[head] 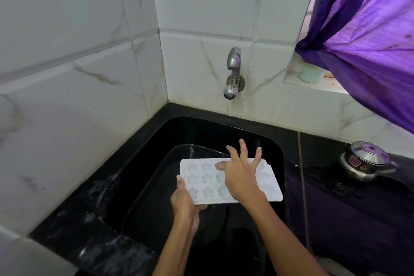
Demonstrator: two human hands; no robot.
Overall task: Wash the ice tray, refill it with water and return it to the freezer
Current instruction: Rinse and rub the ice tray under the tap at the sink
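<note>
Tray: white ice tray [202, 179], star and rounded moulds, level over black sink [143, 177]
Left hand [184, 205]: grips tray's 8 o'clock corner
Right hand [240, 175]: fingers spread wide, thumb touching moulds

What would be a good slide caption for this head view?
Left hand holds white ice tray over black sink; right hand rubs its moulds.

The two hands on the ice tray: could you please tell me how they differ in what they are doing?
The left hand grips the ice tray at its left edge, thumb on top and fingers beneath; the right hand lies over the tray's top. The left hand's fingers are curled, while the right hand's fingers are spread and straight. Both touch the tray above the black sink.
</note>
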